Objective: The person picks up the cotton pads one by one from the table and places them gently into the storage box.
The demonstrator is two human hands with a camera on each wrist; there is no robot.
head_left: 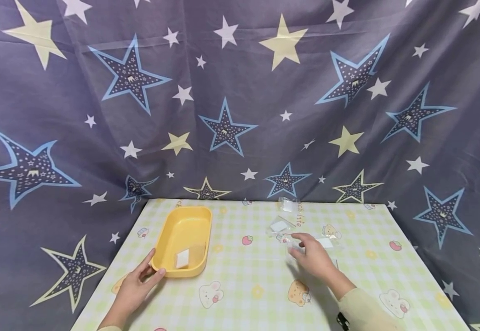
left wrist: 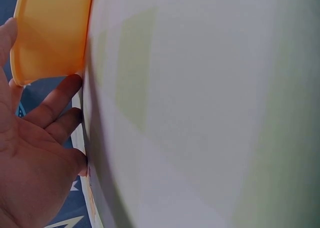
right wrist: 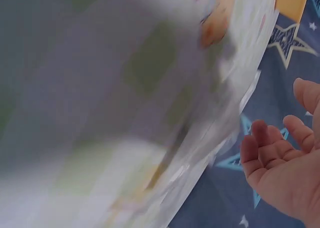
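Note:
A yellow plastic tray point(head_left: 184, 230) lies on the left of the table, and a small clear bag with a white piece point(head_left: 183, 259) is in its near end. My left hand point(head_left: 134, 286) holds the tray's near left corner, thumb at the rim and fingers against the outside; the left wrist view shows the fingers point(left wrist: 55, 106) low beside the tray wall. Over on the right, my right hand point(head_left: 313, 258) hovers among small clear bags, its fingers loosely bent. One bag point(head_left: 293, 244) is partly hidden by its fingertips. In the right wrist view nothing is between the fingers point(right wrist: 270, 148).
Further clear bags with white pieces lie around the right hand: one at the back edge point(head_left: 288, 205), one nearer point(head_left: 279, 226) and one to its right point(head_left: 326, 242). A checked cloth point(head_left: 248, 276) covers the table. A star-patterned curtain point(head_left: 240, 82) hangs behind it.

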